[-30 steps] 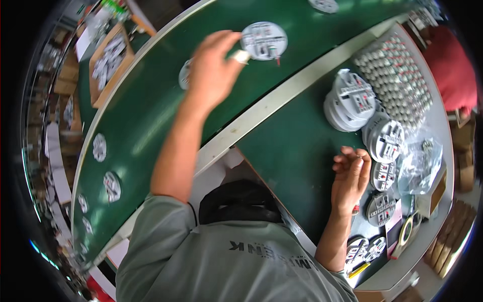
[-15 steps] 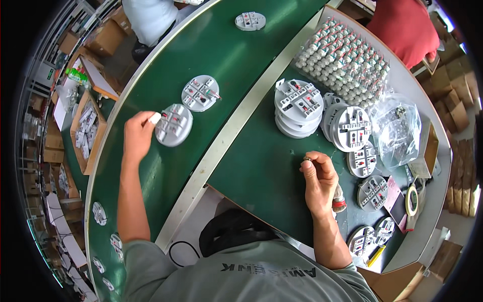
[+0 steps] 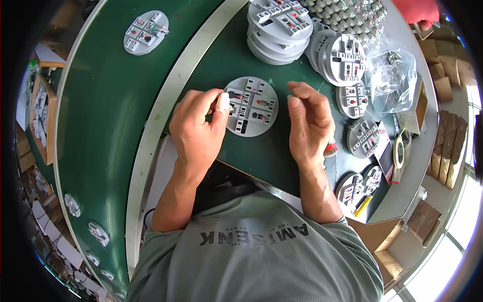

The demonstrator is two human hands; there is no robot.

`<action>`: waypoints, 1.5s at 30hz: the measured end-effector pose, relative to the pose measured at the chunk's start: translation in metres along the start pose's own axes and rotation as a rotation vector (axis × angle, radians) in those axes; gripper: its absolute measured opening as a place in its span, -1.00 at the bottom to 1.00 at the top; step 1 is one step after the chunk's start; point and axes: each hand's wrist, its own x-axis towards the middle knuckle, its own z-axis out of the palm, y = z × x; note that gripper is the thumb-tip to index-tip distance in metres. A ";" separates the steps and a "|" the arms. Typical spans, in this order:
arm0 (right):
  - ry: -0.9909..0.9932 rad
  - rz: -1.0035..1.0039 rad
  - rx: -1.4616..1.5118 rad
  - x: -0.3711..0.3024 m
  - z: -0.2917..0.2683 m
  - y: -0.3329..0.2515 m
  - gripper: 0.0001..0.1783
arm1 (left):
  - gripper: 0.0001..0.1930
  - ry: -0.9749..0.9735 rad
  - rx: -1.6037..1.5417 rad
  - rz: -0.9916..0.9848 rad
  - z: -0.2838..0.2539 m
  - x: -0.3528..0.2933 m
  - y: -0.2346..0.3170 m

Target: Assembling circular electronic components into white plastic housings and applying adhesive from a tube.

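A round light-grey plastic disc (image 3: pixel 251 105) with raised slots and small red and black parts lies on the green bench in front of me. My left hand (image 3: pixel 201 118) pinches the disc at its left rim, a white covering on a fingertip. Just right of the disc, my right hand (image 3: pixel 309 118) hovers with fingers curled and thumb close to the forefinger. Anything between those fingertips is too small to make out. A red-ended container (image 3: pixel 330 148) is partly hidden behind the right hand.
A stack of discs (image 3: pixel 279 30) stands beyond, with another stack (image 3: pixel 344 60) beside it. Bulb-like parts (image 3: pixel 347 17), a clear bag (image 3: pixel 392 80), a tape roll (image 3: pixel 398 152) and a yellow-handled tool (image 3: pixel 363 205) lie rightward. Past a metal rail (image 3: pixel 151 146), one disc (image 3: pixel 146 32) lies on the green belt.
My left hand has brought a disc from the green belt across the rail onto the bench. My right hand has come beside it. The view has shifted.
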 end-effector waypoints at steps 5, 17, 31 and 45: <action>-0.229 -0.233 -0.348 -0.001 0.001 -0.010 -0.77 | -0.78 -0.030 -0.002 0.026 0.001 0.001 0.000; -0.354 -0.398 -0.619 -0.005 -0.001 -0.025 -0.66 | -0.69 -0.177 -0.006 -0.047 -0.015 0.000 0.008; 0.103 -0.190 -0.791 0.273 -0.121 -0.009 -0.39 | 0.17 -0.450 0.174 0.247 -0.011 0.011 0.014; -0.078 -0.062 -0.378 0.148 -0.073 -0.075 -0.53 | 0.20 -0.371 0.192 0.189 -0.010 0.003 0.009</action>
